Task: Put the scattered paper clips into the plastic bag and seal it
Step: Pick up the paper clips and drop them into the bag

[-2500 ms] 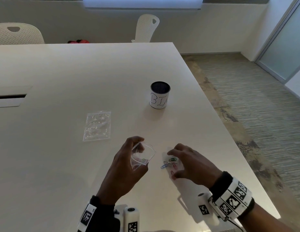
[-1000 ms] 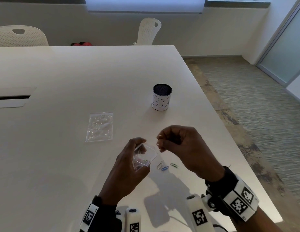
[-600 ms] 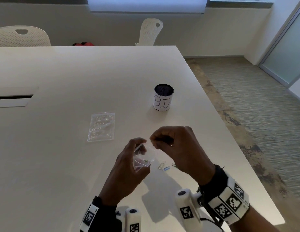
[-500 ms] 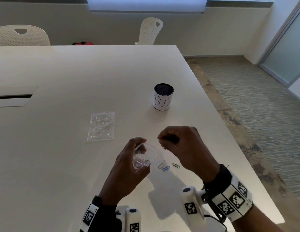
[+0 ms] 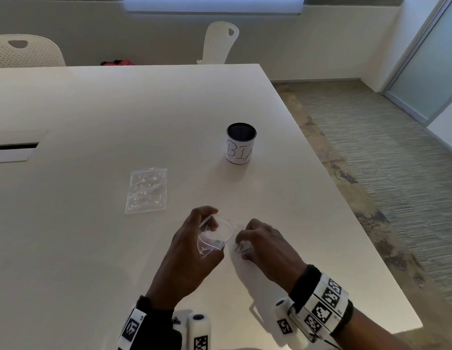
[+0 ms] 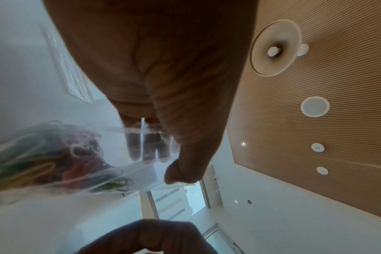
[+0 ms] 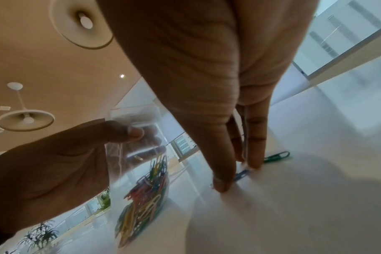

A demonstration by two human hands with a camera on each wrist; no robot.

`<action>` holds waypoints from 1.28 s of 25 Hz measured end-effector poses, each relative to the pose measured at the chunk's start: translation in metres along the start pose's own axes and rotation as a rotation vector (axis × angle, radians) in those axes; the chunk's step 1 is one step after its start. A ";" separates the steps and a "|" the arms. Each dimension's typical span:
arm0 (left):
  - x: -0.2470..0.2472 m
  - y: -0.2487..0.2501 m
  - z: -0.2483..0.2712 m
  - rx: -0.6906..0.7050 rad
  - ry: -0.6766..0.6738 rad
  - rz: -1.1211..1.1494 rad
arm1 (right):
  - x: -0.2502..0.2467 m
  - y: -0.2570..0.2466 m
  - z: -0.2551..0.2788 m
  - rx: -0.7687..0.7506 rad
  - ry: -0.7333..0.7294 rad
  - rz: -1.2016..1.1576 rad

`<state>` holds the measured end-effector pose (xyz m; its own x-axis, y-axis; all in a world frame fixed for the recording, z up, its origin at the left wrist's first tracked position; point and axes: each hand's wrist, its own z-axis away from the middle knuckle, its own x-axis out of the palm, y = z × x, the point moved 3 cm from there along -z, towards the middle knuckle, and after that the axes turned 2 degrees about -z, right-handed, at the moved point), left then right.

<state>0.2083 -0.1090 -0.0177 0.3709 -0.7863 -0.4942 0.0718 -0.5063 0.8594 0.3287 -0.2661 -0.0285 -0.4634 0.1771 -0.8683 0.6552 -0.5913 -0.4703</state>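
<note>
L hand [image 5: 192, 251] held the bag [image 5: 215, 237] upright just above the table [image 5: 68, 248], thumb and fingers pinching its top edge, mouth open. R hand [image 5: 262, 245] was just beside it, fingertips [image 7: 253, 165] down on the table over the loose clips, thumb and fingers drawn close; whether a clip was already pinched, can't tell.

Head view hid the loose clips under the R hand. R wrist view showed 2 of them: a blue clip [image 7: 241, 175] between thumb and fingers, a green clip [image 7: 276, 156] just past the fingertips. A third, if any, couldn't be made out. Same view showed the bag partly filled w/ a pile of clips [image 7: 143, 197] in red, yellow, green, blue; too many to count. L wrist view showed that pile blurred, plus the thumb [image 6: 183, 173] on the bag's rim.

Further out, head view only: 1 flat clear bag [image 5: 146, 189] lying on the table, well apart to the left; 1 cup [image 5: 241, 144] marked "BIN", upright; 2 white chairs [image 5: 220, 41] beyond the far edge.
</note>
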 end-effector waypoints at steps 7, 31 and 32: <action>0.000 -0.003 0.001 -0.015 0.001 0.000 | -0.001 -0.003 -0.005 -0.118 -0.046 0.051; -0.002 -0.001 -0.002 -0.022 0.003 0.029 | -0.063 -0.008 -0.009 -0.102 0.196 -0.232; -0.002 -0.001 -0.002 -0.025 0.007 0.023 | -0.056 0.002 -0.010 -0.043 0.131 -0.145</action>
<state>0.2094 -0.1056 -0.0176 0.3789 -0.7953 -0.4733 0.0862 -0.4789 0.8737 0.3619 -0.2690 0.0176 -0.4748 0.3603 -0.8030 0.6138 -0.5183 -0.5955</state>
